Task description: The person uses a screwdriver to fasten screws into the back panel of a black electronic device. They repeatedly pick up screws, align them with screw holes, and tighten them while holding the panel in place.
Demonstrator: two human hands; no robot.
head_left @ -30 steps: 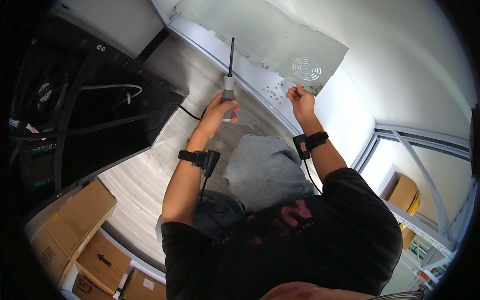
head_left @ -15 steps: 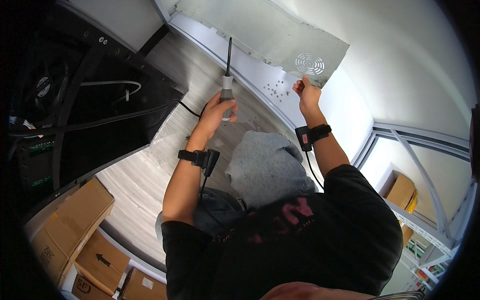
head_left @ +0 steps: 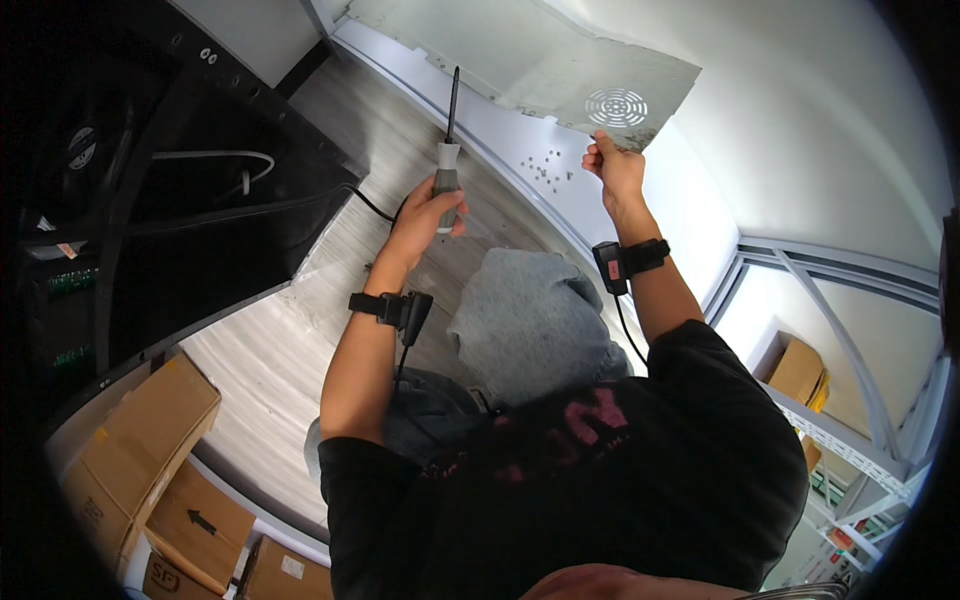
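Note:
My left hand [head_left: 425, 215] is closed round the grey-and-white handle of a screwdriver [head_left: 447, 160], whose dark shaft points up toward a grey metal panel [head_left: 530, 60]. My right hand [head_left: 615, 170] grips the lower corner of that panel, just below its round vent grille [head_left: 616, 106]. The panel is lifted and tilted off the floor. Several small screws [head_left: 545, 168] lie on the white strip between my hands. Both wrists wear black bands with cables.
An open black computer case [head_left: 150, 220] with a fan and cables lies at the left on the wood-look floor [head_left: 260, 350]. Brown cardboard boxes [head_left: 150, 450] stand at the lower left, another box [head_left: 795, 370] by metal shelving at the right.
My right hand has carried the panel's corner to the right and slightly up. My left hand with the screwdriver has stayed almost in place.

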